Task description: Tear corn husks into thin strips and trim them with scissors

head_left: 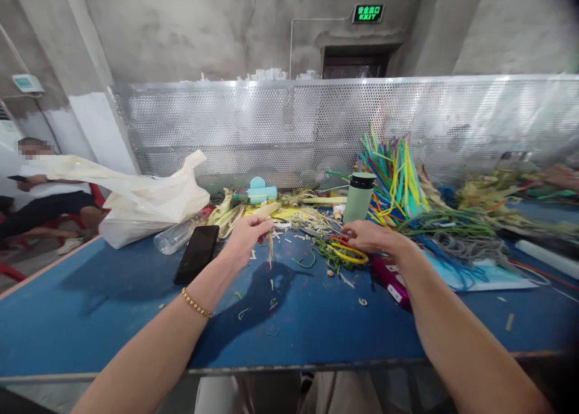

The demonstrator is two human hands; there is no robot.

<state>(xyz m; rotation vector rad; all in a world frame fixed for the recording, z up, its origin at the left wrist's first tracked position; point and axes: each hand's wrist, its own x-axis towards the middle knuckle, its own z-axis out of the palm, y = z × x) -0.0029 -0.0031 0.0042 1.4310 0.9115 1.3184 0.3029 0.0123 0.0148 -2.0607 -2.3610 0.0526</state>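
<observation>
My left hand (248,238) hovers over the blue table (113,317), fingers pinched on a thin pale straw strip (270,251) that hangs down from them. My right hand (368,236) rests palm down on a small heap of green, yellow and red cords (341,256), its fingers curled into the heap; what they grip is hidden. Scissors with a dark blade (316,233) lie between the two hands. A gold bracelet (196,303) circles my left wrist.
A black phone (197,254), a clear bottle (178,234) and a cream plastic bag (145,200) lie at left. A green flask (359,198), coloured tube bundles (393,172) and straw scraps crowd the back. A perforated metal screen (289,124) stands behind. A person sits far left.
</observation>
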